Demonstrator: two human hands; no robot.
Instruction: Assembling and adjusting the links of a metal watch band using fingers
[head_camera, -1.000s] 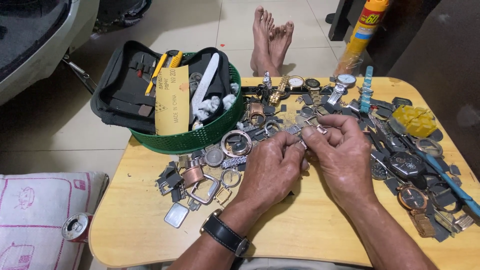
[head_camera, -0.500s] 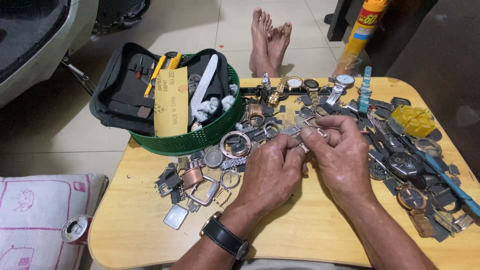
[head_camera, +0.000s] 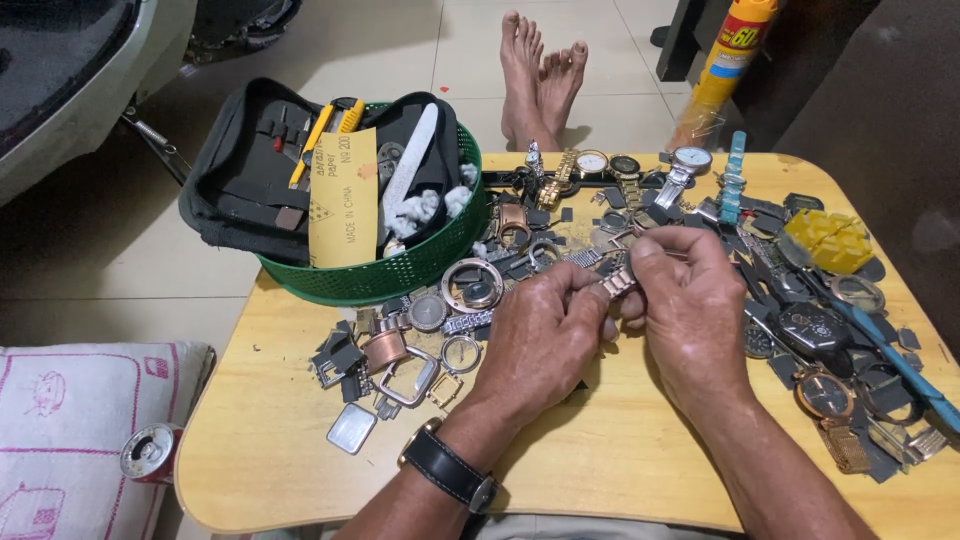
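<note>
Links of a silver-pink metal watch band (head_camera: 617, 283) show at mid-frame, pinched between my left hand (head_camera: 545, 335) and right hand (head_camera: 690, 300), both clenched on it just above the desk (head_camera: 270, 440). Watch cases and rings (head_camera: 420, 350) lie scattered left of centre; a green basket (head_camera: 400, 270) with a tool pouch (head_camera: 240, 180) sits upper left.

Both hands meet above the middle of the wooden table (head_camera: 280, 440). The left hand (head_camera: 540, 340) and right hand (head_camera: 690, 305) pinch a short metal watch-band piece (head_camera: 618, 283) between fingertips. Loose watch cases and parts surround them. A green basket (head_camera: 400, 275) holding a black tool pouch (head_camera: 240, 180) stands at the far left.
</note>
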